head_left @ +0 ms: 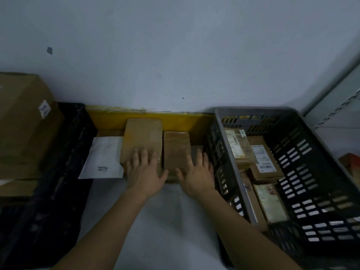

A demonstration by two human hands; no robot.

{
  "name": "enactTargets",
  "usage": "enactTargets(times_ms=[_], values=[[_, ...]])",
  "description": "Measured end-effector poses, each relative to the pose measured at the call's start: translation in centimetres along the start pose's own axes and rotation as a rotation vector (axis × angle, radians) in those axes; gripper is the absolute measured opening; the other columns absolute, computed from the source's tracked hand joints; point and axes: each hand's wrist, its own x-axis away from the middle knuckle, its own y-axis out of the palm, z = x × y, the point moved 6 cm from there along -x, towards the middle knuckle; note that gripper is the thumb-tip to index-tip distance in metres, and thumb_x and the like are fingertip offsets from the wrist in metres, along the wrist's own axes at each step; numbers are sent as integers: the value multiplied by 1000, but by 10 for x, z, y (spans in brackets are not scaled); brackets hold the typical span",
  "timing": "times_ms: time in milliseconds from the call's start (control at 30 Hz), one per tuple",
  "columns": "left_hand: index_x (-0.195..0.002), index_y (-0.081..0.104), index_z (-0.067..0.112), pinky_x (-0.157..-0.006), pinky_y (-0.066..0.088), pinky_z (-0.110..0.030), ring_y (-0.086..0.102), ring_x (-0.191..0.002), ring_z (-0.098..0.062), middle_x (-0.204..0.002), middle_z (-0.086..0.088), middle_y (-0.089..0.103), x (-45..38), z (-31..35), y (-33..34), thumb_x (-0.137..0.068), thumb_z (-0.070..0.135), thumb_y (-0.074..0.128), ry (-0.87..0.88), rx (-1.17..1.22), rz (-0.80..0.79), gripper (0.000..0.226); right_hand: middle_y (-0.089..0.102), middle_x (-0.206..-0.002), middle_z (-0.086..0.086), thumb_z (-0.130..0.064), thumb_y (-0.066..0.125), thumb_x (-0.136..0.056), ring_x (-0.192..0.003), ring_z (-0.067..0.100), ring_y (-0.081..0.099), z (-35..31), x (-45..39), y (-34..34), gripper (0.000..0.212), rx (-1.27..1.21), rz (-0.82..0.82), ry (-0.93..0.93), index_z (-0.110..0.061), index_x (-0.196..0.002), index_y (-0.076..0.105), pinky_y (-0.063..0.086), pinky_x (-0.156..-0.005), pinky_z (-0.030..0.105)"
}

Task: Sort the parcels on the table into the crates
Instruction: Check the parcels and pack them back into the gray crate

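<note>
Two brown cardboard parcels lie side by side on the table between the crates: a larger one [143, 136] on the left and a narrower one [176, 149] on the right. My left hand [145, 169] lies flat with spread fingers on the near end of the larger parcel. My right hand [196, 172] rests with straight fingers on the near right part of the narrower parcel. A white flat mailer [103, 158] lies left of the larger parcel. The grey crate [259, 112] on the right holds several labelled parcels. A black crate [64, 152] stands at the left.
A big cardboard box [23, 123] sits in or on the black crate at far left. A yellow ledge [109, 117] runs along the wall behind the parcels. The white table surface [165, 221] stretches near me between my forearms. Grey shelving [339, 106] rises at the far right.
</note>
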Motion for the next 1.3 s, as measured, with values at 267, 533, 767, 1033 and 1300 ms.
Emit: enactTargets(times_ms=[267, 533, 767, 1033, 1300], values=[[-170, -6, 28, -127, 10, -62, 0, -162, -45, -179, -14, -2, 4, 1, 14, -105, 66, 35, 61, -145, 40, 87, -10, -176, 24, -90, 35, -92, -160, 51, 2, -2, -38, 48, 104, -23, -198, 99, -29, -171, 5, 16, -127, 66], [-170, -7, 32, -126, 15, -62, 5, -161, -42, -179, -10, 0, 1, -8, 15, -104, 58, 40, 85, -158, 20, 85, -7, -172, 30, -98, 51, -77, -149, 51, 28, -23, -53, 64, 119, -46, -230, 215, -23, -162, 15, 43, -111, 61], [-169, -3, 34, -127, 13, -61, 3, -162, -40, -178, -8, 2, -6, -14, 11, -101, 60, 45, 73, -121, -25, 88, 14, -164, 26, -82, 69, -76, -139, 49, 38, -9, -49, 52, 112, -206, -185, 207, -18, -156, 23, 52, -104, 51], [-168, 19, 20, -127, 26, -53, 17, -161, -34, -175, -11, 22, 1, 7, -26, -104, 56, 51, 48, 294, 149, 80, 16, -167, 17, -75, 74, -75, -143, 50, 38, 10, 2, -14, 106, -378, 83, 192, -30, -157, 24, 50, -104, 53], [-151, 31, 58, -99, 56, -33, 63, -126, -10, -136, 26, 59, 42, 55, -46, -73, 94, 62, -71, 1359, -184, 91, 18, -175, 14, -85, 65, -73, -149, 45, 37, -14, 111, -78, 107, -342, 421, 50, -32, -162, 40, 55, -103, 58]])
